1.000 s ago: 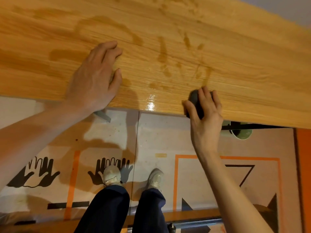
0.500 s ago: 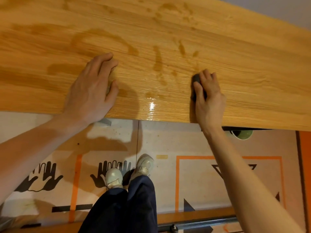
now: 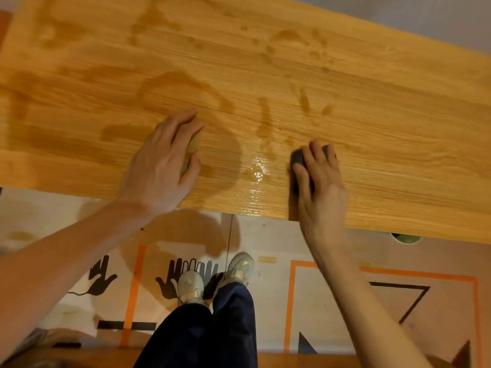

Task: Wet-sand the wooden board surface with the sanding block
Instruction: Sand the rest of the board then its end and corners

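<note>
sanding block [image 3: 298,157] on board [image 3: 398,144] – near edge

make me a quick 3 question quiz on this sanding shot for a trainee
1. True or false: the right hand holds the sanding block on the wooden board.
2. What is the left hand doing?
A. Resting on the board with nothing in it
B. Pouring water from a cup
C. Lifting the board's near edge
3. Fill in: the glossy wet patch lies between the two ____.

Key:
1. True. Its fingers curl over the dark block, which sits on the board.
2. A. It lies on the board, left of the wet patch.
3. Hands. The shine sits just left of the block.
</note>
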### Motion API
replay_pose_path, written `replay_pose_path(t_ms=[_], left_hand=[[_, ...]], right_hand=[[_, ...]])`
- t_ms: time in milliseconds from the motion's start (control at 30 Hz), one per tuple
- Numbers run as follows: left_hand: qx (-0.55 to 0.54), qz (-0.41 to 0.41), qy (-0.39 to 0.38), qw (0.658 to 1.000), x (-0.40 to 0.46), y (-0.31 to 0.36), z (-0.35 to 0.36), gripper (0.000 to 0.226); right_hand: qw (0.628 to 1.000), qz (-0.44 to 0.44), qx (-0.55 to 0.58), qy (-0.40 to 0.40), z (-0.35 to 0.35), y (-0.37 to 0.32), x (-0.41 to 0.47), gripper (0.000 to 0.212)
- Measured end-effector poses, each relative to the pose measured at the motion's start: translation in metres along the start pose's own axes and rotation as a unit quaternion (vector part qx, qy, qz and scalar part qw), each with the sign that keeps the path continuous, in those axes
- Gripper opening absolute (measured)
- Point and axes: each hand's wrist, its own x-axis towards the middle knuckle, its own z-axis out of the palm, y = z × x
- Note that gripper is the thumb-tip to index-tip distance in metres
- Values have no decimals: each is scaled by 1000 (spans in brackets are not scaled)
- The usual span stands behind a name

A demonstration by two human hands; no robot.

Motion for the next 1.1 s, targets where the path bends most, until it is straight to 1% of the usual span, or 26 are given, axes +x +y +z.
replay_pose_path(t_ms=[100, 167, 233, 300, 333, 400, 433, 500, 567, 600, 667, 733, 767, 833, 867, 900, 933, 967, 1033, 1100], left_hand=[[6, 2, 2, 1000, 1, -1, 1, 47], [-2, 2, 0, 1000, 1, -2, 1, 49], [-10, 2, 3, 1000, 1, -2, 2, 50], [-12, 0, 10, 1000, 0, -2, 3, 51], [-9, -1, 11, 1000, 0, -1, 3, 53], [1, -5, 13, 1000, -1, 1, 2, 55], [3, -6, 14, 1000, -1, 1, 1, 56], [1, -14, 9, 1000, -1, 2, 0, 58], [-1, -24, -1, 1000, 0, 2, -1, 60], [-1, -27, -4, 1000, 1, 1, -1, 60], [-7, -28, -6, 1000, 3, 0, -1, 61], [-18, -23, -10, 1000, 2, -2, 0, 62], [-21, -22, -14, 999, 3, -2, 0, 62], [-19, -27, -20, 999, 4, -1, -1, 62], [-18, -29, -21, 999, 4, -2, -2, 62], [-17, -29, -22, 999, 4, -2, -2, 62], [-17, -30, -22, 999, 4, -2, -2, 62], [-16, -30, -21, 999, 4, -2, -2, 61], [-15, -28, -21, 999, 4, -2, -2, 60], [-18, -28, -26, 999, 5, -3, -3, 60]], right_hand=[[996, -69, 7, -48, 3, -6, -62, 41], [993, -93, 11, -75, 1, -6, -45, 39], [993, -89, 1, -80, 4, -12, 0, 38], [996, -74, -11, -54, 10, -21, 40, 37], [997, -60, -15, -43, 14, -25, 45, 37], [998, -52, -12, -40, 16, -26, 25, 36], [997, -65, -6, -49, 15, -24, 2, 36], [987, -131, -9, -90, 9, -21, -45, 36], [975, -183, -24, -127, 8, -18, -52, 49], [974, -188, -30, -122, 11, -21, -37, 47], [983, -150, -31, -98, 21, -38, 2, 35], [989, -115, -26, -95, 33, -51, 36, 36], [988, -111, -30, -102, 35, -53, 42, 37], [986, -119, -55, -102, 35, -51, 27, 40], [986, -126, -66, -82, 33, -48, 9, 42], [986, -138, -75, -57, 31, -45, -15, 40], [984, -154, -76, -38, 29, -42, -37, 33], [982, -172, -68, -34, 27, -42, -51, 27], [978, -194, -64, -39, 33, -41, -44, 26], [980, -191, -48, -41, 44, -52, -7, 36]])
